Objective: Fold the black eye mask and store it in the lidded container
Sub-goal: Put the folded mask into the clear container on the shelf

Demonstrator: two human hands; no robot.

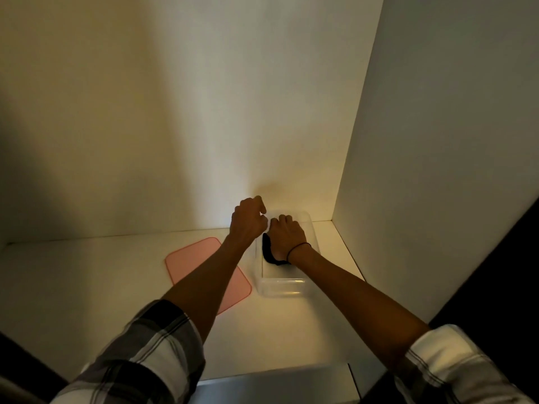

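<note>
The black eye mask lies inside a clear plastic container at the back right of the white surface. Only a dark curved part of the mask shows, beneath my right hand, which presses down on it palm down inside the container. My left hand hovers at the container's far left rim with fingers curled; whether it pinches part of the mask is hidden. The pink lid lies flat on the surface to the left of the container, partly under my left forearm.
A white back wall and a white side wall on the right close in the corner around the container. The white surface extends left and toward me. A dark gap runs along the right edge.
</note>
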